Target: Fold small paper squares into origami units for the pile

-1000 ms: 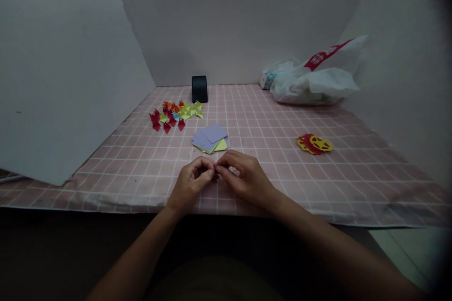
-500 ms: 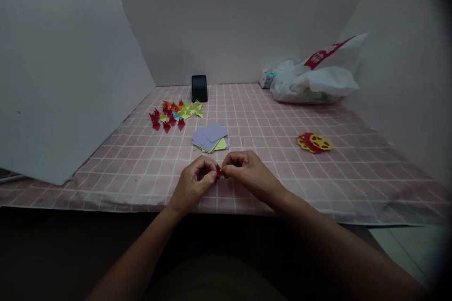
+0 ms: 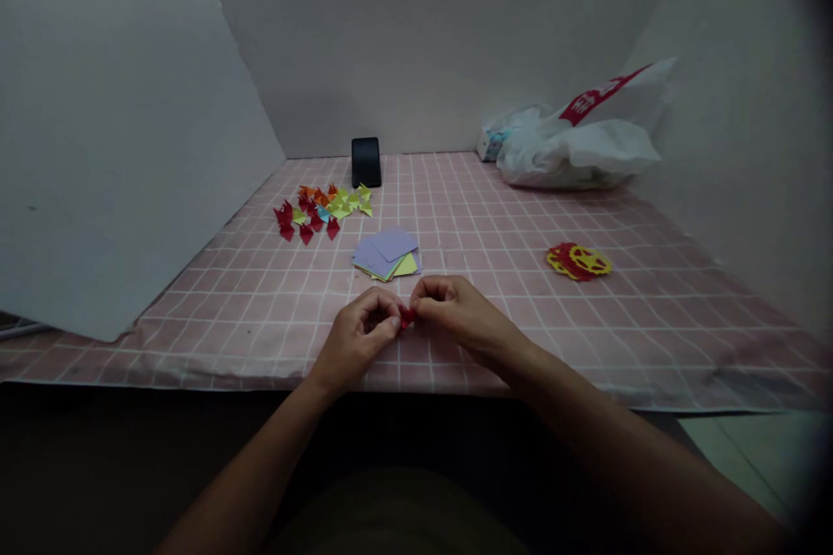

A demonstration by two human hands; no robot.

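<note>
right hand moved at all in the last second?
Yes, slightly. The right hand has drawn a little rightward: its grip sat below the middle of the paper stack and is now below the stack's right edge, baring the red paper piece.

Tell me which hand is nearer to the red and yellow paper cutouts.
Right. The right hand sits left of the red and yellow paper cutouts, apart from them; the left hand is even farther left. Both pinch a small red paper piece.
</note>
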